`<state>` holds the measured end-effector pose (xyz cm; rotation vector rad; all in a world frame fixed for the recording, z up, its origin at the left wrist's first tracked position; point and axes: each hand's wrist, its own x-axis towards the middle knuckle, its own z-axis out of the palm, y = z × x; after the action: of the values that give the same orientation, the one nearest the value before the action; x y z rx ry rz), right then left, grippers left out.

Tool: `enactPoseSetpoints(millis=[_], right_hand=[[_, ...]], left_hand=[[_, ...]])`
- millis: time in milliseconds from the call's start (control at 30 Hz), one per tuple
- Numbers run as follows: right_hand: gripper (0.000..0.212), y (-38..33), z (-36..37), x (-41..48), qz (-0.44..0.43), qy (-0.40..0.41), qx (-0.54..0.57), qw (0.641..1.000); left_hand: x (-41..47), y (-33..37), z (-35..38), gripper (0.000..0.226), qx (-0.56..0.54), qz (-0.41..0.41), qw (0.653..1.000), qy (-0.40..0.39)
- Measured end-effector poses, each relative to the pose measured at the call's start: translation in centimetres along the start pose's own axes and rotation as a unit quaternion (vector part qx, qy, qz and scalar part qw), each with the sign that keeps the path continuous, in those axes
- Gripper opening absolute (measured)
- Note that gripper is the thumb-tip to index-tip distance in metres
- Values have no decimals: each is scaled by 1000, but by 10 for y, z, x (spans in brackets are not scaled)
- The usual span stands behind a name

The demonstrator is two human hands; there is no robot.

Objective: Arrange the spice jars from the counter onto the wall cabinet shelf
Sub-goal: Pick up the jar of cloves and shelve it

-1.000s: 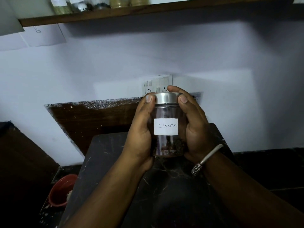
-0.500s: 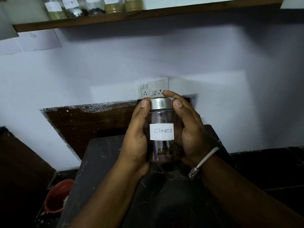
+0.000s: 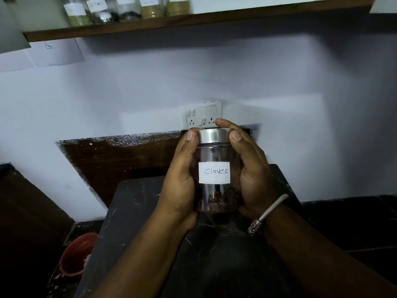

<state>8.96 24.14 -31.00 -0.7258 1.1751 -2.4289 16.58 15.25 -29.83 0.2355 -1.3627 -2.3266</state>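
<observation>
Jar: your cloves jar [image 3: 214,168] stands upright in the air between both hands, above the dark surface [image 3: 137,211] and in front of the wall socket plate [image 3: 203,115]; clear body, steel lid [image 3: 213,136], white label reading "cloves", dark spice settled in the bottom part
Left hand: your left hand [image 3: 182,179] cups the jar's left side; its fingers are wrapped around the glass, thumb tip resting against the lid's edge
Right hand: your right hand [image 3: 253,175] cups the right side the same way; fingers closed on the jar, thumb on the lid's rim; a silver bangle [image 3: 266,215] sits on that wrist
Shelf: the wooden wall shelf [image 3: 193,22] runs across the top, well above the jar; a row of labelled jars [image 3: 126,9] already stands at its left part; their labels are too blurred to read
Floor: a red bowl [image 3: 75,254] lies low at the left, beside the surface
</observation>
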Motion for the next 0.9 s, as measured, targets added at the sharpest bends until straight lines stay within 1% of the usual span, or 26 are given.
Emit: enactPoseSetpoints(millis=[167,267,367,400,467,500,567,667,733,833,900], right_hand=[[49,-1,3,1,1,-4,-11,1000],[47,-7,5,4,-9,-19,-60,998],[61,-23,10,10,-51,-54,-138,988],[66,-32,13,14,-76,-64,-179,979],[73,-51,18,27,-133,-75,-290,945],[73,-62,21,36,-159,-78,-340,924],[68,-85,28,56,-198,-89,-399,891],[61,-120,38,96,-241,-116,-444,855],[58,-143,45,131,-261,-119,-477,830],[60,-175,60,193,-270,-91,-517,808],[61,-188,68,234,-278,-65,-543,790]], left_hand=[[0,0,-2,89,-5,1,1000,-11],[4,4,-1,85,12,12,1000,-19],[16,17,2,81,37,51,997,-41],[23,24,4,74,54,81,994,-46],[41,40,8,52,96,145,984,-45],[49,51,12,43,112,174,977,-50],[66,70,22,35,142,221,963,-66],[98,104,40,39,222,297,927,-64],[131,131,53,44,276,332,900,-60],[189,174,69,51,339,345,872,-77],[229,196,72,53,388,358,847,-64]])
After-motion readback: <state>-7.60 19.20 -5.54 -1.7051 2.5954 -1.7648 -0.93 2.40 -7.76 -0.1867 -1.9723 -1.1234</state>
